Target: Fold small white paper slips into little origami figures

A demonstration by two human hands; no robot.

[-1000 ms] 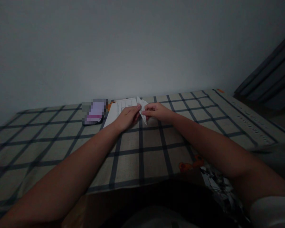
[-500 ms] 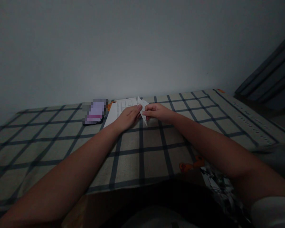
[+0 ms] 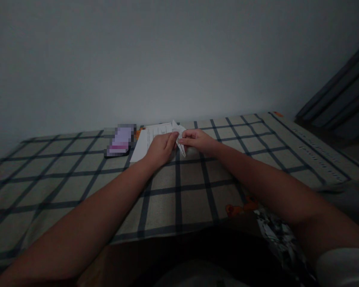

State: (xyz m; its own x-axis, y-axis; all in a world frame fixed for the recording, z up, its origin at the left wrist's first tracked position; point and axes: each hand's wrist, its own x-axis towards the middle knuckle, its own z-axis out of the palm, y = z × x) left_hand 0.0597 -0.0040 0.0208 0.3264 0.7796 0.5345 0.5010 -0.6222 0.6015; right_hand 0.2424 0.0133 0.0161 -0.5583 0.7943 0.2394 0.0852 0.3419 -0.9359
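Observation:
A small piece of folded white paper (image 3: pixel 181 150) is held between both hands above the checked tablecloth. It has pointed ends, one up toward the wall and one down toward me. My left hand (image 3: pixel 162 148) is closed on its left side, thumb on top. From the right, my right hand (image 3: pixel 198 141) pinches it between thumb and bent fingers. The fingers cover the paper's middle, so its folds there are hidden. Under and behind my left hand lie printed white sheets (image 3: pixel 141 144), partly covered by that hand.
A phone (image 3: pixel 120 140) with a lit, blurred-out screen lies left of the sheets. The checked tablecloth (image 3: pixel 194 203) covers the table, which meets a plain wall (image 3: pixel 179 59) at the back. Dark grey folded fabric (image 3: pixel 344 91) hangs at the far right.
My left hand has turned slightly, its thumb lying more upright along the paper. The folded paper has tilted a little. My right hand stays nearly in place, still pinching.

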